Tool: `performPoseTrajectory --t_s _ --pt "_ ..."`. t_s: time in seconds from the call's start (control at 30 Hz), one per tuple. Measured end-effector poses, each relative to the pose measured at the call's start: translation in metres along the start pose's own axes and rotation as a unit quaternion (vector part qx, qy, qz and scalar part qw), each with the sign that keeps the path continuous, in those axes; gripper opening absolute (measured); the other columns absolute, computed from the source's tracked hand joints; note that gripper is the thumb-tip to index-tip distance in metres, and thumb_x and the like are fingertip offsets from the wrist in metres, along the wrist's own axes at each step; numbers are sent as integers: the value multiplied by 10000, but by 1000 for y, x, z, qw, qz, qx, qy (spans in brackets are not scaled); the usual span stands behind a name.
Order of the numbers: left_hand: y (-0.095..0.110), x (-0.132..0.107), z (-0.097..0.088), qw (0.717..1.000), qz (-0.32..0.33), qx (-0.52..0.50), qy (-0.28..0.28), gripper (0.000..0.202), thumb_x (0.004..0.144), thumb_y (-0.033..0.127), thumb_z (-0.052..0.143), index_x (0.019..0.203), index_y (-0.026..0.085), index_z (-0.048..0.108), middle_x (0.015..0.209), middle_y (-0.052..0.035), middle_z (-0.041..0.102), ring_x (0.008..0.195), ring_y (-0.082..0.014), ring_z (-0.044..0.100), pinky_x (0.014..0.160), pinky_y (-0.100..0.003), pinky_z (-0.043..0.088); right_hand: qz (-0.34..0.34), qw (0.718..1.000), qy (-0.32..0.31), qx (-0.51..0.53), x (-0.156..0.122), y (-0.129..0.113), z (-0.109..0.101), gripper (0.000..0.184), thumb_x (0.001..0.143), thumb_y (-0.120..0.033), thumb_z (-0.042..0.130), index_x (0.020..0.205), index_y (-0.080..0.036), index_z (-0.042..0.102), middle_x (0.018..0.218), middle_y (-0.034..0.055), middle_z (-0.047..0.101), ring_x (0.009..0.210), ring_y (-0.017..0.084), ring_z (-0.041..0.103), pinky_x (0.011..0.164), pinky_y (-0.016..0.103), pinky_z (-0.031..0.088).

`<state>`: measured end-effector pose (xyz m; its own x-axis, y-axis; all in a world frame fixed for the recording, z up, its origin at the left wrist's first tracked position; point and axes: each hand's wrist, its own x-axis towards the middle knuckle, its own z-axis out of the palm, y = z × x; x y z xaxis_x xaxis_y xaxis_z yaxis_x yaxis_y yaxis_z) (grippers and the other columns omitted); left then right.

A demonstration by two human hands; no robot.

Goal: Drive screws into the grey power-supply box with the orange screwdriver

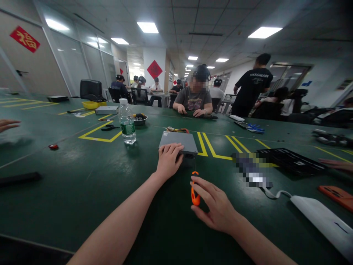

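Note:
A grey metal computer power supply [183, 141] lies on the green table in front of me, with a bundle of coloured cables [176, 130] at its far side. My left hand [170, 158] is closed on its near left part, fingers over the top and thumb toward the near face. An orange and black screwdriver [195, 193] is in the fingers of my right hand [213, 204]; the fingertips touch the handle and the thumb is by its lower end. Its thin shaft points away from me toward the near face of the power supply. Whether the tip touches is too small to tell.
A water bottle [127, 123] stands left of the power supply, near a metal bowl [140, 119]. To the right are a black tray [292, 161], a white power bank [322, 221] with a cable, and an orange phone [336, 197]. A person [194, 94] sits across the table.

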<state>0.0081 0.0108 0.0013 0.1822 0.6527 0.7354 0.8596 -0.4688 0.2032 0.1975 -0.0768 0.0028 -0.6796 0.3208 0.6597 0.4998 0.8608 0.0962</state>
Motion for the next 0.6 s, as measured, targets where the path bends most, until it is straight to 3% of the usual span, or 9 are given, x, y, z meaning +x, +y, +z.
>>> performPoseTrajectory --t_s 0.1,0.3,0.47,0.6 --pt "0 0 0 1000 0 1 0 269 845 250 487 1110 274 525 1207 -1 572 1141 -193 454 954 -391 287 -15 999 -13 -34 3 0 -2 342 847 -284 488 1166 -162 491 1165 187 539 1003 249 580 766 376 520" --pt "1 0 -1 1000 0 1 -3 281 839 249 495 1117 275 528 1205 -8 572 1138 -195 458 955 -391 292 9 998 69 -6 -3 3 0 267 810 -264 538 1053 -173 473 1110 165 586 926 228 611 704 356 525" --pt "1 0 -1 1000 1 -3 -3 274 845 249 490 1116 276 522 1211 2 569 1144 -193 453 955 -390 282 20 1000 24 -3 -3 2 -1 345 825 -341 524 1101 -147 454 1105 176 576 965 241 595 745 381 529" --pt "0 0 0 1000 1 -5 -3 265 852 253 480 1114 272 518 1215 0 568 1141 -198 454 957 -395 270 3 999 -4 -35 0 4 -4 352 840 -298 494 1161 -156 486 1148 181 546 968 244 586 740 377 522"
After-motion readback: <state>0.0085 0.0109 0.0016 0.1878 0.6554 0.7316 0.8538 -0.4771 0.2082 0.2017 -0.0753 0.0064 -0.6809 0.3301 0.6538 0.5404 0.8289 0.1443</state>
